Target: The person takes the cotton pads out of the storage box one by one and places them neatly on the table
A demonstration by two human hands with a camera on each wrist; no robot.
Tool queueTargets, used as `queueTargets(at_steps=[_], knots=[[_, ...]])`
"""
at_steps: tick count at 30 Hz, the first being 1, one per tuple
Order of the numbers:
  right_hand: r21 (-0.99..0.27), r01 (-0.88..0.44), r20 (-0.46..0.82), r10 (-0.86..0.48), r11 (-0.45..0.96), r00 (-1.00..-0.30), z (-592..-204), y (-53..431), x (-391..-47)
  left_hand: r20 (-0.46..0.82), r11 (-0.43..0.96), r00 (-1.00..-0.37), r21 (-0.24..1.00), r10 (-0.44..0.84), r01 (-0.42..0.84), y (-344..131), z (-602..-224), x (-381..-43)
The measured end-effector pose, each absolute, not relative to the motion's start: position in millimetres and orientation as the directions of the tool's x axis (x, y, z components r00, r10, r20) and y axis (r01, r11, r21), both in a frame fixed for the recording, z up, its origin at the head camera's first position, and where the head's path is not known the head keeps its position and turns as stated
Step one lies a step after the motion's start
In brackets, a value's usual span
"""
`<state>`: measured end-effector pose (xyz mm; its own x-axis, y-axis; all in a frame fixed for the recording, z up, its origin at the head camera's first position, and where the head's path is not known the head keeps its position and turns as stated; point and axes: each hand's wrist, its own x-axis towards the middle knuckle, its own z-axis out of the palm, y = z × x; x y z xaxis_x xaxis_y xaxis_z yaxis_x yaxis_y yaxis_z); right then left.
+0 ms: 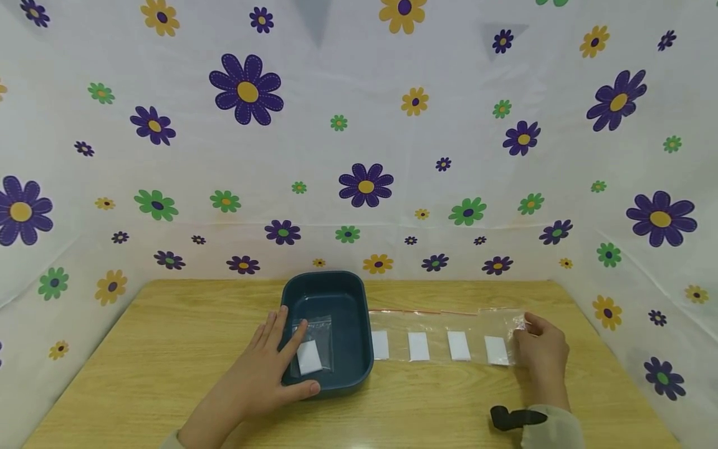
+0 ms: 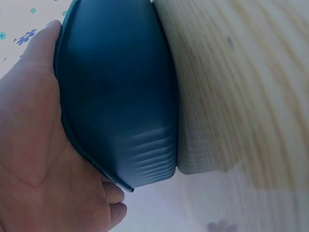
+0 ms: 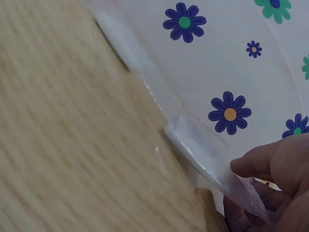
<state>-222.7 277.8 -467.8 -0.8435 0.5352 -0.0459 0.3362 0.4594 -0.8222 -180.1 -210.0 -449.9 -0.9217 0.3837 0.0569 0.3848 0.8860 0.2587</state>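
My left hand (image 1: 258,362) rests on the left rim of a dark blue plastic bin (image 1: 328,393), its fingers spread and mostly straight. In the left wrist view the palm (image 2: 38,145) lies along the bin's rim. Inside the bin is a clear zip bag (image 1: 325,340) holding a white square piece. To the bin's right, several similar bags lie in a row on the table. With thumb and fingers, my right hand (image 1: 544,349) pinches the right edge of the rightmost zip bag (image 1: 496,350). The right wrist view shows this bag (image 3: 203,154) tilted, its held edge lifted.
The wooden table (image 1: 437,405) ends at a white flower-print cloth (image 1: 314,149) at the back and sides. The other bags (image 1: 417,346) lie close together or overlapping, and the leftmost reaches the bin's right wall. A black strap (image 1: 516,418) shows at my right wrist.
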Motion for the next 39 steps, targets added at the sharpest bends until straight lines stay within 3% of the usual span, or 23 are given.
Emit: queueTargets(at_steps=[12, 21, 29, 39], knots=[[-0.760, 0.331, 0.021, 0.530, 0.559, -0.848, -469, 274, -223, 0.061, 0.887, -0.919, 0.246, 0.389, 0.392, -211, -452, -181], [-0.776, 0.310, 0.047, 0.541, 0.549, -0.840, -466, 267, -225, 0.064, 0.892, -0.921, 0.233, 0.385, 0.389, -211, -453, -181], [-0.855, 0.222, 0.064, 0.520, 0.469, -0.852, -456, 250, -227, 0.068, 0.891, -0.922, 0.238, 0.381, 0.386, -211, -451, -180], [-0.940, 0.102, 0.028, 0.368, 0.326, -0.929, -434, 216, -231, 0.132, 0.891, -0.915, 0.211, 0.382, 0.403, -214, -449, -184]])
